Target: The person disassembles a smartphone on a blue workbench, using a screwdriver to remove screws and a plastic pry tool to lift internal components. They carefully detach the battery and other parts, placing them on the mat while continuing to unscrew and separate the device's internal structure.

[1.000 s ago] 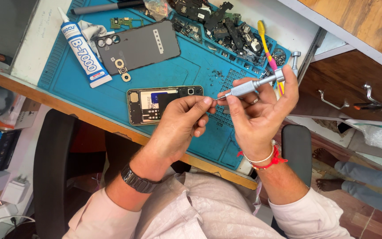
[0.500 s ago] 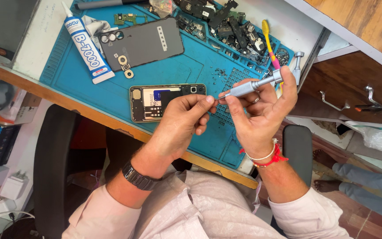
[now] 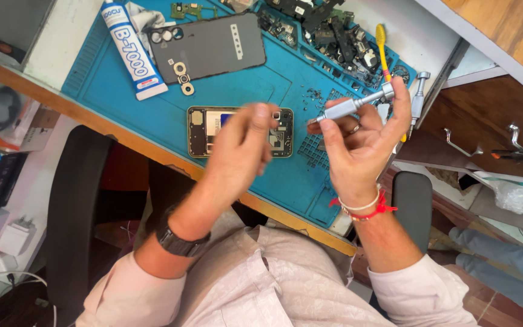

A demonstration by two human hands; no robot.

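Left hand [image 3: 241, 151] has just come off the screwdriver tip and now hangs blurred over the opened phone [image 3: 240, 131] on the blue mat [image 3: 116, 109], fingers loosely curled; can't tell if it holds a screw. Right hand [image 3: 358, 148] still grips the silver precision screwdriver [image 3: 351, 106], tip pointing left, clear of the phone. Back cover [image 3: 208, 47] and glue tube [image 3: 131, 48] lie beyond

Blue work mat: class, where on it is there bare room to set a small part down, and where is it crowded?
Bare patches on the blue mat: the strip between the glue tube and the opened phone, and the stretch between the grey back cover and that phone. Crowded: the far compartments heaped with dark parts, and the right side, where loose screws lie near the right hand holding the screwdriver.
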